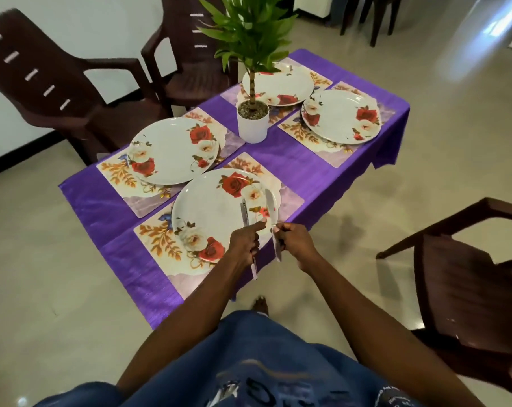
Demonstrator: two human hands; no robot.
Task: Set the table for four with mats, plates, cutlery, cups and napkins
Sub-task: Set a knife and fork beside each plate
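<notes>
Several floral place mats lie on the purple tablecloth (293, 168), each carrying a white rose-patterned plate. The nearest plate (210, 210) sits on the nearest mat (158, 239). My left hand (244, 240) grips a table knife (244, 214) by its handle, index finger stretched along it, the blade over the near plate's right side. My right hand (293, 239) holds a second knife (270, 202), its blade over the plate's right rim. Other plates sit at the left (172, 149), far middle (281, 80) and far right (340, 117).
A potted green plant in a white pot (252, 120) stands at the table's middle. Dark brown plastic chairs stand at the left (43, 83), far left (184, 54) and right (466, 277). A bare foot shows on the tiled floor below the table edge.
</notes>
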